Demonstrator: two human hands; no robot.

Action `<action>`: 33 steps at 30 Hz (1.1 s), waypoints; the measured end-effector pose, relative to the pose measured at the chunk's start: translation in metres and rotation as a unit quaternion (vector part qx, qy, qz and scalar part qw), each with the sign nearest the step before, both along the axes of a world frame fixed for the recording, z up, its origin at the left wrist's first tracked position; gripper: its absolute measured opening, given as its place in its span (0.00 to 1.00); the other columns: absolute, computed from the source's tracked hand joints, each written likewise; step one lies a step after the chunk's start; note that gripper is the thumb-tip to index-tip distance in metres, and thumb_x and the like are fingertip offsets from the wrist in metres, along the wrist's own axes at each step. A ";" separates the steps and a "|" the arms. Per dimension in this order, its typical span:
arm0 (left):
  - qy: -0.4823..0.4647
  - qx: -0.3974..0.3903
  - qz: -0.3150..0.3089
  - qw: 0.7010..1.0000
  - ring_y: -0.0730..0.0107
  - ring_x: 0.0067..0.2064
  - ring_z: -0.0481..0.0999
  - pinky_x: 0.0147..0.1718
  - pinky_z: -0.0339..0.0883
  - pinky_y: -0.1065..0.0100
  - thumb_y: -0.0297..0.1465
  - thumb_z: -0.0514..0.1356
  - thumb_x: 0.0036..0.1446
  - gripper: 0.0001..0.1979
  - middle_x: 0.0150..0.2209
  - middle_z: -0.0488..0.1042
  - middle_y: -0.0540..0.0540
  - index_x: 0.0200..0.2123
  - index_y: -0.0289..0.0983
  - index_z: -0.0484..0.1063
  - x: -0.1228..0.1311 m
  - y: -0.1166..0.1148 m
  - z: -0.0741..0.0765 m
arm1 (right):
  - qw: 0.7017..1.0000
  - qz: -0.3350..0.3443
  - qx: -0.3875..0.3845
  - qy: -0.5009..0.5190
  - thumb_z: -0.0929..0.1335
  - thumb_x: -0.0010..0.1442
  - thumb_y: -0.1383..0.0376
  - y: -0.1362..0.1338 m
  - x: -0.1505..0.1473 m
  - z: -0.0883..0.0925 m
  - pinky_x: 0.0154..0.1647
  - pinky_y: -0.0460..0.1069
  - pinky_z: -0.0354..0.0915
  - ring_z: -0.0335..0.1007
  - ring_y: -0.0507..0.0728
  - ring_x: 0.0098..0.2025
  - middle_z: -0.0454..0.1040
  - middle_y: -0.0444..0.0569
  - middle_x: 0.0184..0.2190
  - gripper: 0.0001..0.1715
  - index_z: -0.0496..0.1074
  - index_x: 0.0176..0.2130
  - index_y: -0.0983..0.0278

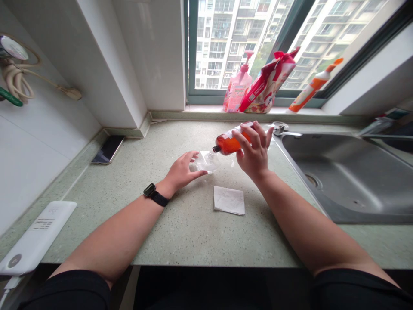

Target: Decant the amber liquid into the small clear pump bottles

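Note:
My left hand (183,171), a dark watch on its wrist, curves its thumb and fingers around the near-left side of a small clear plastic container (209,161) standing on the counter. Tilted over this container is a bottle of orange-red liquid (230,142), its dark open neck pointing down and left at the rim. My right hand (254,150) grips the bottle by its labelled body. Whether any liquid is coming out of the neck is too small to tell. A folded white paper napkin (229,200) lies flat on the counter, nearer to me than the container.
A steel sink (351,172) with a faucet (285,129) is at the right. The windowsill holds a pink pump bottle (238,90), a red bag (269,84) and an orange-white bottle (311,90). A phone (109,149) and white power bank (38,237) lie left on the speckled counter (180,237).

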State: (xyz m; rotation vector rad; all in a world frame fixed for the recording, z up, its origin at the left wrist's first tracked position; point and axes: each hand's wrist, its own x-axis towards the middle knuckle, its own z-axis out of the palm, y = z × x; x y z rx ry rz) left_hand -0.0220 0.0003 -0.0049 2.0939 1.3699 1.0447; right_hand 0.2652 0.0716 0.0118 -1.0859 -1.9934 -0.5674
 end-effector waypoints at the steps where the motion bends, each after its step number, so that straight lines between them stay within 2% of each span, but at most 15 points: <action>1: 0.001 -0.001 0.000 1.000 0.54 0.53 0.83 0.55 0.79 0.50 0.48 0.75 0.57 0.35 0.55 0.79 0.40 0.60 0.41 0.68 0.000 0.000 0.000 | 1.000 0.000 0.000 0.000 0.66 0.61 0.75 0.000 0.000 0.000 0.76 0.82 0.38 0.52 0.73 0.78 0.69 0.47 0.70 0.45 0.63 0.70 0.43; 6: 0.001 -0.002 0.000 1.000 0.54 0.53 0.83 0.55 0.79 0.50 0.47 0.76 0.57 0.35 0.56 0.79 0.40 0.60 0.41 0.68 0.000 0.000 0.001 | 1.000 -0.003 0.001 -0.005 0.67 0.61 0.75 0.000 0.000 -0.001 0.76 0.82 0.38 0.53 0.73 0.78 0.68 0.46 0.70 0.47 0.61 0.71 0.41; 12: 0.003 -0.003 -0.001 1.000 0.53 0.54 0.82 0.55 0.78 0.50 0.48 0.75 0.57 0.35 0.56 0.79 0.40 0.60 0.41 0.68 0.000 0.000 0.001 | 1.000 0.003 0.023 -0.006 0.66 0.63 0.75 0.000 -0.001 0.000 0.76 0.81 0.42 0.54 0.72 0.77 0.70 0.47 0.68 0.43 0.63 0.70 0.43; 18: 0.003 -0.002 -0.004 1.000 0.53 0.54 0.82 0.55 0.79 0.50 0.50 0.74 0.57 0.35 0.56 0.79 0.40 0.60 0.42 0.68 -0.001 0.000 -0.001 | 1.000 -0.012 -0.014 -0.011 0.66 0.62 0.73 -0.002 -0.001 0.002 0.75 0.84 0.38 0.53 0.74 0.78 0.70 0.47 0.68 0.43 0.64 0.70 0.43; 23: 0.004 -0.002 -0.002 1.000 0.53 0.54 0.82 0.55 0.79 0.50 0.50 0.74 0.57 0.35 0.56 0.79 0.40 0.61 0.42 0.68 -0.001 0.000 -0.001 | 1.000 -0.012 -0.014 -0.014 0.66 0.63 0.73 -0.001 -0.001 0.003 0.75 0.84 0.37 0.52 0.73 0.78 0.70 0.46 0.68 0.43 0.63 0.70 0.42; 33: 0.000 -0.006 0.001 1.000 0.53 0.53 0.83 0.55 0.79 0.50 0.48 0.75 0.56 0.35 0.56 0.79 0.39 0.60 0.41 0.68 0.000 0.000 0.000 | 1.000 -0.005 0.005 -0.012 0.65 0.64 0.73 -0.001 -0.001 0.002 0.75 0.84 0.40 0.54 0.73 0.77 0.70 0.46 0.68 0.41 0.64 0.69 0.42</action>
